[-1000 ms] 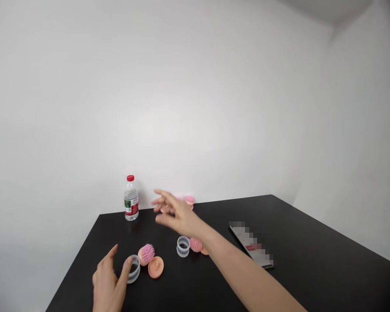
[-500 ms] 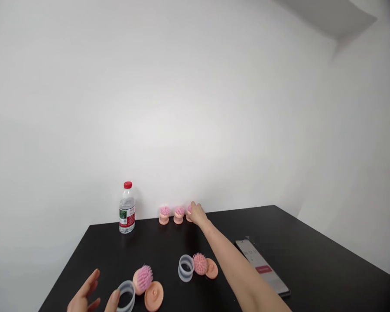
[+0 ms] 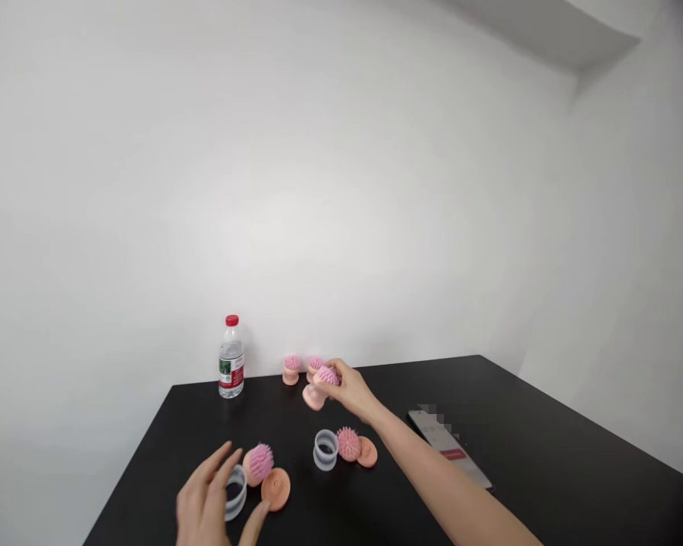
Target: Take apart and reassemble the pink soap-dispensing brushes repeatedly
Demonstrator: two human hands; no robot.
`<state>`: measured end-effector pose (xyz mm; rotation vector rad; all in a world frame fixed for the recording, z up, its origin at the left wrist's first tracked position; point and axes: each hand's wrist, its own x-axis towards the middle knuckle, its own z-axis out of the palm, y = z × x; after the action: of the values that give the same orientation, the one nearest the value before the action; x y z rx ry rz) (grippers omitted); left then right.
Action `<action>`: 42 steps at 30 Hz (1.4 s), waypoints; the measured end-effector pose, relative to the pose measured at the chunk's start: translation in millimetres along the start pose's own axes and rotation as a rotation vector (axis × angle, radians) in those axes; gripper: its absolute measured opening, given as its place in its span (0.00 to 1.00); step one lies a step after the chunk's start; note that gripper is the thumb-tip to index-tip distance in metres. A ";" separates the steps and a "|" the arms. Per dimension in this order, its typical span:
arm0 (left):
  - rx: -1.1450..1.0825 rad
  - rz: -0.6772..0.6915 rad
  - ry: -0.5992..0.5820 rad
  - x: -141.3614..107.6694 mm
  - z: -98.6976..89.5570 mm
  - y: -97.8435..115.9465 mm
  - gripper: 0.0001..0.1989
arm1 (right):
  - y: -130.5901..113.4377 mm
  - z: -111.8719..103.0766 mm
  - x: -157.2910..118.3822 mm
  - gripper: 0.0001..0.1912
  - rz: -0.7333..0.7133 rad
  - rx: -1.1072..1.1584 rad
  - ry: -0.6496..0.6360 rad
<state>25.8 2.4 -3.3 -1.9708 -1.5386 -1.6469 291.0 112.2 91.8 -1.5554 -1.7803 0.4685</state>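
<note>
Plain room: white walls (image 3: 341, 189), black table (image 3: 524, 440).

The held brush (image 3: 319, 377) has rough bristles (image 3: 328, 374) over a smooth base (image 3: 314, 398); the near left ring (image 3: 240, 505) looks like translucent plastic, the far left bottle (image 3: 231, 371) clear glossy plastic

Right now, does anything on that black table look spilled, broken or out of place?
Nothing looks spilled or broken; the bottle stands upright, capped. One oddity: blocky patches along the edge of the phone, seemingly an image effect rather than damage. One pink brush tilts, but it is held in the right hand.
</note>
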 end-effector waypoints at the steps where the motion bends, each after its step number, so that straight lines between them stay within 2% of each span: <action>1: -0.055 0.019 -0.025 -2.3 1.2 6.2 0.23 | -9.8 5.9 -18.3 0.19 -0.040 0.056 -0.040; 6: -0.337 -0.085 -0.116 -9.5 0.8 30.7 0.30 | -51.7 31.6 -100.3 0.26 -0.122 0.262 -0.212; 9: -0.442 -0.179 -0.190 -8.8 -7.0 36.4 0.25 | -69.3 35.8 -123.5 0.31 -0.122 0.306 -0.265; 12: -0.487 -0.196 -0.243 -6.1 -15.6 38.8 0.19 | -78.2 36.3 -129.9 0.32 -0.148 0.313 -0.258; 14: -0.473 -0.170 -0.229 -4.9 -19.1 40.0 0.17 | -79.1 37.2 -130.5 0.31 -0.165 0.333 -0.251; 19: -0.346 -0.050 -0.153 -5.9 -20.7 41.6 0.10 | -74.4 40.6 -134.8 0.29 -0.201 0.289 -0.229; 22: -0.300 0.048 -0.201 -4.8 -21.7 41.8 0.09 | -71.7 39.3 -139.4 0.24 -0.246 0.256 -0.216; 24: -0.301 0.090 -0.254 -2.2 -23.4 42.7 0.10 | -69.6 35.3 -141.8 0.23 -0.327 0.264 -0.235; 26: -0.316 0.105 -0.312 1.1 -25.7 44.9 0.12 | -67.6 28.1 -143.4 0.22 -0.475 0.272 -0.291; 29: -0.380 0.047 -0.417 4.8 -29.1 50.1 0.18 | -66.1 14.2 -145.1 0.21 -0.668 0.281 -0.418; 31: -0.429 -0.017 -0.457 5.1 -30.3 53.3 0.18 | -66.5 6.9 -146.5 0.29 -0.630 0.273 -0.467; 34: -0.403 -0.015 -0.445 2.2 -29.2 54.7 0.15 | -67.9 4.1 -149.8 0.43 -0.380 0.231 -0.430; 35: -0.379 0.007 -0.431 0.7 -28.3 54.2 0.14 | -68.1 5.3 -151.1 0.43 -0.299 0.213 -0.404; 37: -0.340 0.042 -0.405 -2.2 -26.3 52.3 0.13 | -67.9 8.6 -153.8 0.30 -0.200 0.179 -0.363; 39: -0.328 0.061 -0.396 -4.2 -25.3 50.6 0.12 | -66.5 11.2 -155.8 0.19 -0.219 0.180 -0.350; 40: -0.324 0.063 -0.397 -4.7 -25.3 50.1 0.12 | -65.4 11.9 -156.4 0.19 -0.258 0.198 -0.352; 42: -0.316 0.046 -0.400 -4.6 -26.0 50.1 0.12 | -62.9 12.3 -156.9 0.30 -0.324 0.247 -0.376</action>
<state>47.3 -40.7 26.4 -2.6123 -1.3968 -1.6325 240.9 -49.5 83.3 -1.0315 -2.1149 0.8239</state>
